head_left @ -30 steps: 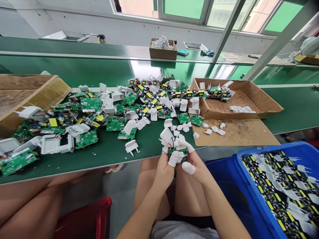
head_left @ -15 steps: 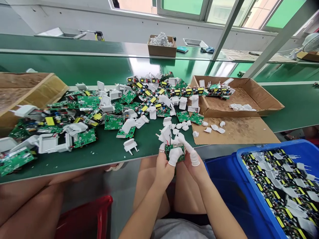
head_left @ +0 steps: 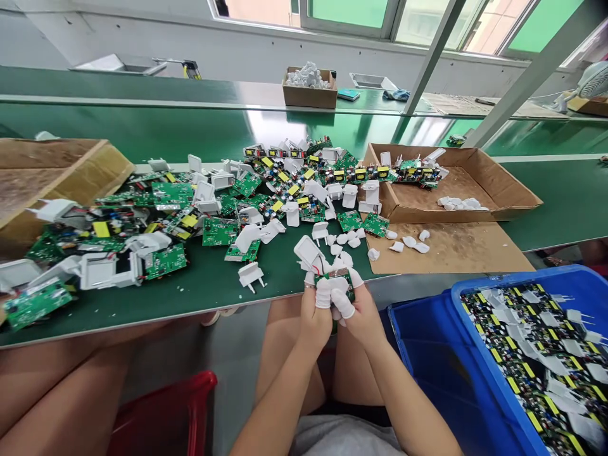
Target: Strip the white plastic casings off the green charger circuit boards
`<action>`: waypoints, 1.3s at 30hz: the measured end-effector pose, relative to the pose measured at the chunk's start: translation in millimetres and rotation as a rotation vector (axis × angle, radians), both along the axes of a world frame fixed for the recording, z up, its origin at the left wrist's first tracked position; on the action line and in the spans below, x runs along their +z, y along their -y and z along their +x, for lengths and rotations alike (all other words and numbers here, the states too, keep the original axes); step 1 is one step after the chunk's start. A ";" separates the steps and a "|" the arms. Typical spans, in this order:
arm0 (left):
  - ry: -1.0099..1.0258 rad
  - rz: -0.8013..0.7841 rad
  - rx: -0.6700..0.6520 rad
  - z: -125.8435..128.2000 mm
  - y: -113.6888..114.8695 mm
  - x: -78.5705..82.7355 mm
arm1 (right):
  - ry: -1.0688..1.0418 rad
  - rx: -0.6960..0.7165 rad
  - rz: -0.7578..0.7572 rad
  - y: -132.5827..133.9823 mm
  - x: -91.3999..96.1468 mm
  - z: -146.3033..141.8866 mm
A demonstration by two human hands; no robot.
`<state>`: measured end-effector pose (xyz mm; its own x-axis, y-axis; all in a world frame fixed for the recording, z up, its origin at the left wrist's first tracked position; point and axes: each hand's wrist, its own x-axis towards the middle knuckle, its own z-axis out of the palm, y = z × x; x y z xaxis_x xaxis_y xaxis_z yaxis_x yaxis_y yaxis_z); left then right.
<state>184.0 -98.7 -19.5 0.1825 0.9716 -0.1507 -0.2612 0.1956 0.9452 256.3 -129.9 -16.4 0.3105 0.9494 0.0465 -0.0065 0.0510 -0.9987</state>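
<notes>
Over my lap at the table's front edge, both hands grip one green circuit board (head_left: 350, 292). My left hand (head_left: 317, 310) holds its left side, with white finger covers on the fingers and a ring showing. From the right, my right hand (head_left: 361, 313) closes on the board, its covered thumb pressed over the face beside the left thumb. A white plug housing (head_left: 308, 254) hangs off the board's upper left on a red wire. The thumbs hide most of the board. Small white pieces (head_left: 349, 238) lie on the table just beyond my fingers.
A heap of circuit boards and white plug housings (head_left: 247, 183) spreads across the green table. Cardboard boxes stand left (head_left: 66, 171) and right (head_left: 456, 183). A blue bin (head_left: 475, 282) of boards is at my right, a red stool (head_left: 199, 386) at lower left. Another person's legs (head_left: 61, 386) are nearby.
My right thumb has come in over the board beside the left thumb, and its fingers have curled round the edge. The white housing has turned, showing its open inner side.
</notes>
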 end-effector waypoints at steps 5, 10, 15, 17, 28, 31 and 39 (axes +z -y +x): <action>-0.002 -0.078 -0.128 -5.7 -2.1 -3.8 | -0.039 0.122 0.008 0.0 -4.6 10.1; -0.096 0.216 -0.385 -14.3 -14.6 0.0 | -0.102 0.003 -0.057 -8.3 -8.6 16.4; -0.155 0.201 -0.399 -15.0 -15.1 9.1 | 0.044 -0.186 0.000 -7.5 -15.5 13.8; -0.110 0.138 -0.308 -16.4 -8.4 11.1 | 0.315 -0.307 0.094 -5.0 -11.2 14.2; 0.208 -0.212 0.010 -14.1 -24.6 13.8 | 1.291 -0.230 0.057 -10.9 12.5 70.6; 0.144 -0.210 -0.119 -16.1 -30.8 12.0 | 1.254 -0.349 -0.178 -13.7 -0.7 86.4; -0.184 0.108 -0.199 -9.4 -22.2 11.0 | 0.984 -0.132 0.541 -7.5 27.2 33.9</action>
